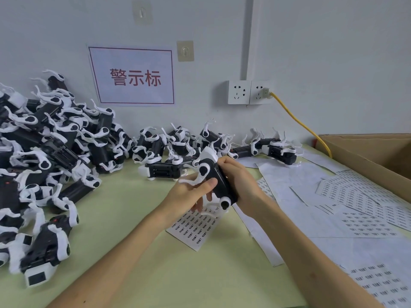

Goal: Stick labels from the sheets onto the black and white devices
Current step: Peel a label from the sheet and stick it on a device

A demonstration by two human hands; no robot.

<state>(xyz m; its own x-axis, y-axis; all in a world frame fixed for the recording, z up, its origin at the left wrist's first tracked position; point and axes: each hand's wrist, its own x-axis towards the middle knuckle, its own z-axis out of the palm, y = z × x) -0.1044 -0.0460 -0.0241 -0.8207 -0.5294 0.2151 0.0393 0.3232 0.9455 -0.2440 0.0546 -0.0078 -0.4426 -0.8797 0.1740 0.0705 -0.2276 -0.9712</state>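
1. Head view: held device (221,187), black body w/ white legs, is tilted in the air above the table (133,230), between both hands.
2. Left hand (189,192): thumb on the near black face, fingers curled beneath; it grips the device.
3. Right hand (235,174): wrapped round the device's far side, also gripping.
4. Label sheet (193,227) lies directly below the device. More sheets (355,207) lie to its right, and the device pile (44,152) to its left.
5. Step (judged): seating a label, though no label is discernible. Brace the body w/ the right hand, rub the thumb flat from centre outward, and avoid the thin legs.
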